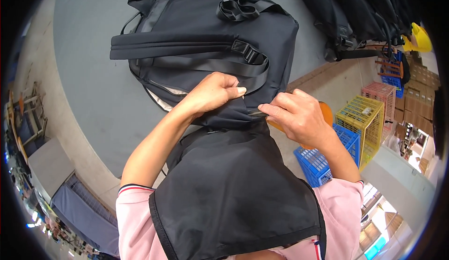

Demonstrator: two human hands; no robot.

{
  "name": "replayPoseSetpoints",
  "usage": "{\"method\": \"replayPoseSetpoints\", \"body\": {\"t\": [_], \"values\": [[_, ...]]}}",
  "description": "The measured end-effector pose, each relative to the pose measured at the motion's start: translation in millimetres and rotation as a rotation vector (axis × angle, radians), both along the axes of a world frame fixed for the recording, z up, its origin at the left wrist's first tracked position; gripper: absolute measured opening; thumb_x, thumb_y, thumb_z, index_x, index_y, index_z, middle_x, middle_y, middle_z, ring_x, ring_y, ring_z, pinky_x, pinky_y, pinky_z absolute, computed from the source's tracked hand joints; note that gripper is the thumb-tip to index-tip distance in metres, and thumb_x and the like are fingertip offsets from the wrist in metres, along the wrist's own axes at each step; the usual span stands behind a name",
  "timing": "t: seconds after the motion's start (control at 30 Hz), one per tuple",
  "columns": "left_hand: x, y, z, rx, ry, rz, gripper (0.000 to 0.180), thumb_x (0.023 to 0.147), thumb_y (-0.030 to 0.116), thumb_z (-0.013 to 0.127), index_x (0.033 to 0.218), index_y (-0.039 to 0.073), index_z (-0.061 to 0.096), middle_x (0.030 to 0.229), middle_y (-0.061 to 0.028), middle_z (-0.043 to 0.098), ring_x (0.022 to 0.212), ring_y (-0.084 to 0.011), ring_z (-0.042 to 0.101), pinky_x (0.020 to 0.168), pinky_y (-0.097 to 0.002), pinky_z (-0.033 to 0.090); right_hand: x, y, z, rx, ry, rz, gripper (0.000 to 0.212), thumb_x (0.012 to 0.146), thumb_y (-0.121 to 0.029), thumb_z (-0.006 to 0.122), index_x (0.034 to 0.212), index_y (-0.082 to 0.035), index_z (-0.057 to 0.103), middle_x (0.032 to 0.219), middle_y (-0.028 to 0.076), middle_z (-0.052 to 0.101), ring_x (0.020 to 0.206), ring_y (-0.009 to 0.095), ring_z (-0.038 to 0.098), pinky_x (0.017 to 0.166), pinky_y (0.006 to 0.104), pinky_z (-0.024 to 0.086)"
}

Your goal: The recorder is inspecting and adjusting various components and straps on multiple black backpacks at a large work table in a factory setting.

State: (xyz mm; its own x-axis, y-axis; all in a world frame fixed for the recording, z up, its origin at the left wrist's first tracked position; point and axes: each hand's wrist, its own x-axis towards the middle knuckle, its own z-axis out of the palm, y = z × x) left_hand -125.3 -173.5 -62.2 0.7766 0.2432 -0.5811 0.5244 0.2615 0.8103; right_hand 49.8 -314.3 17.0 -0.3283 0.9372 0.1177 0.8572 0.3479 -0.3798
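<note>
A black backpack [206,31] lies on the grey table in front of me, strap side up. My left hand [215,93] is closed in a pinch on the fabric at its near edge, thumb on top. Close by on the right, my right hand [298,115] pinches the same edge beside a short zipper opening [256,113]. Its curled fingers partly hide what lies under them. Above the hands runs a padded shoulder strap [173,46] with a black buckle [245,50] and looped webbing. Pale lining [161,100] shows through a gap left of my left wrist.
The grey table [89,87] extends left and beyond the bag. More black bags [346,7] lie at the far right. Blue [322,157], yellow [360,124] and pink crates [381,96] stand right of the table, near an orange seat [326,114]. A black apron [238,190] covers my front.
</note>
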Motion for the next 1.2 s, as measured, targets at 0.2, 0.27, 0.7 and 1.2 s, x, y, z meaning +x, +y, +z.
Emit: {"method": "replayPoseSetpoints", "body": {"t": [0.2, 0.27, 0.7, 1.2], "values": [[-0.3, 1.7, 1.2, 0.012, 0.014, -0.010, 0.026, 0.088, 0.024, 0.062, 0.073, 0.004, 0.061, 0.060, 0.0065, 0.046, 0.058, -0.0040, 0.035, 0.053, -0.0229, 0.030, 3.6, 2.3, -5.1, 0.092, -0.057, 0.123, 0.026, 0.068, -0.011, 0.071, 0.094, -0.009, 0.067, 0.073, 0.000, 0.054, 0.060, 0.015, 0.051, 0.049, 0.0280, 0.036], [-0.6, 1.3, -1.3, 0.019, -0.004, 0.013, 0.028, 0.088, 0.024, 0.062, 0.071, 0.001, 0.059, 0.058, 0.0038, 0.044, 0.058, -0.0060, 0.034, 0.053, -0.0259, 0.030, 2.4, 0.4, -10.7, 0.111, -0.023, 0.078, 0.027, 0.066, -0.009, 0.068, 0.093, -0.008, 0.066, 0.072, 0.001, 0.052, 0.059, 0.015, 0.050, 0.050, 0.0284, 0.036], [-31.7, -37.1, 57.3, 0.245, -0.197, 0.477, 0.024, 0.095, 0.020, 0.051, 0.087, 0.000, 0.060, 0.079, -0.0027, 0.063, 0.074, -0.0073, 0.054, 0.069, -0.0239, 0.043, -28.5, 1.9, -16.1, -0.077, 0.478, -0.411, 0.037, 0.061, 0.001, 0.069, 0.097, -0.007, 0.063, 0.079, 0.007, 0.051, 0.060, 0.022, 0.053, 0.052, 0.0315, 0.043], [-83.8, -11.3, 29.4, -0.177, -0.958, 1.169, 0.026, 0.094, 0.025, 0.051, 0.084, 0.001, 0.052, 0.069, -0.0046, 0.051, 0.058, -0.0111, 0.046, 0.060, -0.0246, 0.044, -102.8, 45.3, -47.6, 0.459, 0.271, -0.094, 0.016, 0.072, -0.010, 0.064, 0.084, -0.001, 0.060, 0.060, 0.003, 0.046, 0.050, 0.015, 0.050, 0.046, 0.0278, 0.039]]}}
